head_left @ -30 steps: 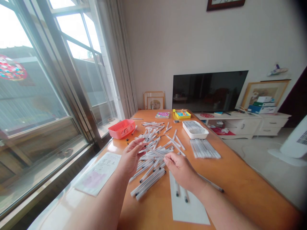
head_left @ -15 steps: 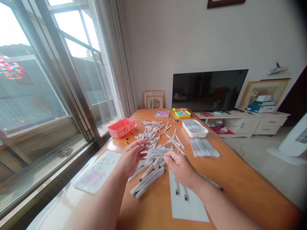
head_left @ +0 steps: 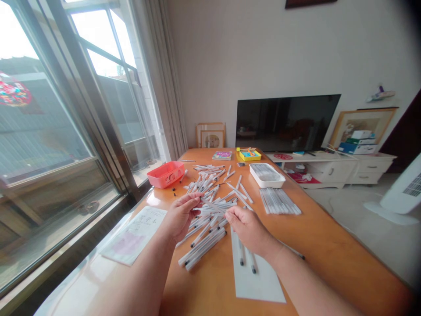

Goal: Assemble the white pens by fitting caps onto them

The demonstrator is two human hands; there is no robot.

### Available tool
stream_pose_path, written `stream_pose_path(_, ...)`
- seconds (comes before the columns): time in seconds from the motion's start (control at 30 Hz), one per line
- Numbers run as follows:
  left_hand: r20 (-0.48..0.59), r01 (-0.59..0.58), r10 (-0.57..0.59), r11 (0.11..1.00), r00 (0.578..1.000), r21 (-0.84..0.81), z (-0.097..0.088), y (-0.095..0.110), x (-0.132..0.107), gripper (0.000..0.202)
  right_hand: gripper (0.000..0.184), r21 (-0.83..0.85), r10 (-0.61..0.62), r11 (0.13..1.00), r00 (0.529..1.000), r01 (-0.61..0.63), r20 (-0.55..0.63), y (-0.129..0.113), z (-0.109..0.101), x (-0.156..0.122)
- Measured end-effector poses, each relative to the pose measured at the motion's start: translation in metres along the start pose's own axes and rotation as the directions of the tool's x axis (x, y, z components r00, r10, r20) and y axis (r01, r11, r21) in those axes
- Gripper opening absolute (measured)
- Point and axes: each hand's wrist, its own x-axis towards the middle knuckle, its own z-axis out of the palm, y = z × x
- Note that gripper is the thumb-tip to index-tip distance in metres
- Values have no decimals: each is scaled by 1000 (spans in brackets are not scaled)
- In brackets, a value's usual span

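Between my two hands a slim white pen [head_left: 212, 205] is held above a loose heap of pens. My left hand [head_left: 183, 213] pinches its dark-tipped end between thumb and fingers. At the other end, my right hand [head_left: 245, 226] grips the barrel with its fingers curled. Many white pens with black ends [head_left: 205, 249] lie scattered beneath and beyond both hands. Below my right hand, a white sheet of paper [head_left: 259, 285] carries two pens [head_left: 252, 263] with black ends. Another pen lies partly behind my right forearm.
A red basket [head_left: 166, 174] stands at the left, a notebook [head_left: 134, 237] nearer. To the right are a white tray of pens [head_left: 272, 180] and a neat row of pens [head_left: 280, 202]. A yellow box [head_left: 250, 155] and a booklet [head_left: 222, 155] lie at the far end.
Both hands keep the same hold on the pen, almost in the same place. The view has shifted very slightly; nothing else has visibly moved.
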Motion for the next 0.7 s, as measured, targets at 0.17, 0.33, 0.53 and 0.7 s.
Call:
stream_pose_path(0.17,-45,-15,14,999,999,-29,2,0,1,32,31,-31,-29,999,999,28,-24,-3,-1,0)
stream_pose_path(0.33,-78,-6,-4,991,997,-132,3,0,2,29,28,-96,-88,992,995,84,-43,-5,0,-1)
stream_pose_path(0.53,29,167,-165,955,986,-244,2,0,1,22,24,-129,-121,985,991,113,-57,-7,-1,-1)
stream_pose_path(0.7,219,275,-206,893,954,-356,9,0,-1,29,23,-108,-150,984,986,143,-68,-9,-1,-1)
